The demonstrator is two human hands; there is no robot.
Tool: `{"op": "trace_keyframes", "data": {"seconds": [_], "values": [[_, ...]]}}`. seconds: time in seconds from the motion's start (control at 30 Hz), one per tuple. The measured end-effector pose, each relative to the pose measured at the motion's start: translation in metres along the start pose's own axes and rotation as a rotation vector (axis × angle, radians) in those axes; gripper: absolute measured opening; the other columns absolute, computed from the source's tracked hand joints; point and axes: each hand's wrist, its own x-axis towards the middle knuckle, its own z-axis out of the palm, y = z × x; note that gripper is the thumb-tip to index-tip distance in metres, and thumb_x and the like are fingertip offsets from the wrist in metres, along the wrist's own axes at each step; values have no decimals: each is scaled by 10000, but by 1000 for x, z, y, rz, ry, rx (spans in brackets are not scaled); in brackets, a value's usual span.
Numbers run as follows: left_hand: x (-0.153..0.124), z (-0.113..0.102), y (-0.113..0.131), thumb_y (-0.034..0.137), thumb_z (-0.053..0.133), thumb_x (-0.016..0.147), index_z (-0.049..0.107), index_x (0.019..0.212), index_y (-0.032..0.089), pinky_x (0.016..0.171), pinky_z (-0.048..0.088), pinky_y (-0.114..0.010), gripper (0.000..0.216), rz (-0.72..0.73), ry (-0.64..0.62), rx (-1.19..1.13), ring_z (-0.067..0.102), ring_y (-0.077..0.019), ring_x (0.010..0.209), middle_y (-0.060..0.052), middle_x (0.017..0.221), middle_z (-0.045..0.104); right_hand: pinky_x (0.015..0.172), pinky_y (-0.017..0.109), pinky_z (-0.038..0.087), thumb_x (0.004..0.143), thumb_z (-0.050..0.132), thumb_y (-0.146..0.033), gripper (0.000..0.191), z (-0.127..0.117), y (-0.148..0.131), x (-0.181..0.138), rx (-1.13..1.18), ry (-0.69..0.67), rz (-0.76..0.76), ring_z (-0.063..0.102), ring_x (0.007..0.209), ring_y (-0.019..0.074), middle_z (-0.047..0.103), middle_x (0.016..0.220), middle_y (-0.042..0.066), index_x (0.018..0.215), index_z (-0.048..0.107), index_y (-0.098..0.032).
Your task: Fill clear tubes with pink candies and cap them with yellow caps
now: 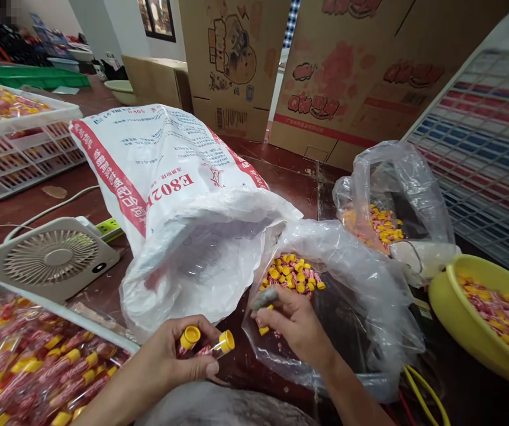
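- Yellow caps point(190, 337) topped two small tubes point(215, 349), grasped in the fingers of the left hand point(170, 358).
- The right hand point(296, 322) hung over the clear bag point(379, 284) of capped pieces point(292, 269); whether its fingers gripped one, I couldn't tell.
- A white sack point(179, 154) sprawled mid-bench point(296, 177), between hands and cartons point(325, 89); a fan point(57, 257) lay left, a yellow basin point(446, 313) right.

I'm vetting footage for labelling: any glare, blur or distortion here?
Head view: bright glints on the clear bag by the right hand; wire rack soft and slanted, perhaps wide-lens stretch; top-left corner pixelated; left hand and its yellow-capped tubes fairly sharp.
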Motion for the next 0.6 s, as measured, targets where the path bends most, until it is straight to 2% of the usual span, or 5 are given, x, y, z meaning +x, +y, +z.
{"op": "trace_keyframes", "data": {"seconds": [0.13, 0.27, 0.37, 0.5, 0.6], "values": [[4, 10, 10, 461, 855, 700, 720, 855, 171, 642, 370, -237, 356, -2, -20, 48, 512, -136, 702, 23, 735, 640, 703, 257, 497, 858, 750, -315, 145, 14, 0, -6, -213, -104, -124, 626, 775, 162, 672, 821, 22, 814, 697, -188], [5, 16, 16, 462, 857, 692, 731, 832, 165, 639, 370, -237, 351, -8, -28, 66, 513, -140, 708, 19, 729, 641, 593, 243, 386, 861, 693, -214, 279, 21, 1, -8, -347, -31, -233, 492, 636, 124, 530, 654, -30, 633, 532, -199], [6, 17, 17, 470, 840, 705, 750, 850, 164, 642, 381, -234, 350, -5, -25, 41, 525, -140, 704, 9, 740, 666, 576, 250, 329, 867, 617, -161, 324, 21, 0, -13, -409, 30, -289, 426, 620, 118, 454, 641, -44, 624, 408, -212], [9, 22, 19, 483, 821, 725, 762, 863, 170, 633, 393, -227, 348, -3, -43, 15, 527, -131, 678, 7, 728, 676, 616, 252, 371, 885, 558, -142, 231, 25, 3, -21, -503, 78, -347, 477, 659, 132, 523, 703, -18, 700, 442, -215], [9, 21, 18, 494, 809, 738, 765, 874, 169, 622, 411, -226, 355, -9, -35, 5, 545, -135, 668, -3, 729, 685, 626, 248, 407, 883, 562, -134, 190, 15, 6, -21, -555, 150, -406, 534, 672, 141, 574, 720, -4, 726, 490, -212]]}}
